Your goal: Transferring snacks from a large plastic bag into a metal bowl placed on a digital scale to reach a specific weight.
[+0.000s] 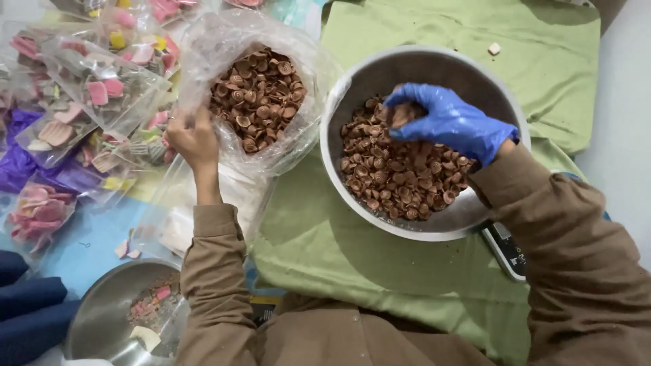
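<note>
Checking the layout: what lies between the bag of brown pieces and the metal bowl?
Head view: nothing lies between; the bag edge touches the bowl rim, over green cloth.

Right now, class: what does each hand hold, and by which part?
The left hand grips the clear plastic bag by its open rim. The gloved right hand holds a handful of brown pieces over the metal bowl.

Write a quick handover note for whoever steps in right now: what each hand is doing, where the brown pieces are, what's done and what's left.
Left hand, bare: gripping the rim of the open clear bag.
Right hand, blue glove: closed on a handful of brown pieces over the metal bowl.
Brown pieces: some in the bag, many in the bowl, which sits on a scale on green cloth.
Done: pieces are in both bag and bowl.
Left: the handful is not yet set down.
</note>
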